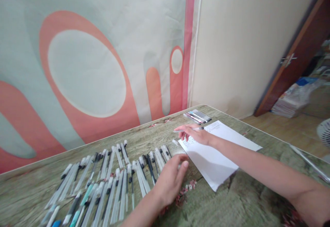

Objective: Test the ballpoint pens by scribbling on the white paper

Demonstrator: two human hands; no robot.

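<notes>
Head view: with right hand (197, 136), holds pen (200, 128) in fingers over written paper sheet (224, 144); beside laid-out pens (122, 196), curls left hand (170, 179), cannot tell its grip.

even, fairly bright light is filling the room, and a pale glow is washing the top of the wall banner (160, 0). a soft grey shadow is falling across the white paper (219, 158) beneath the right forearm (247, 154), while the paper itself is shining brightest on the table (201, 199). the far right, past the door (296, 48), is sinking into dimness. fine detail is looking soft, the writing is smearing too faint to read, and wide-angle stretch is pulling at the edges.
</notes>
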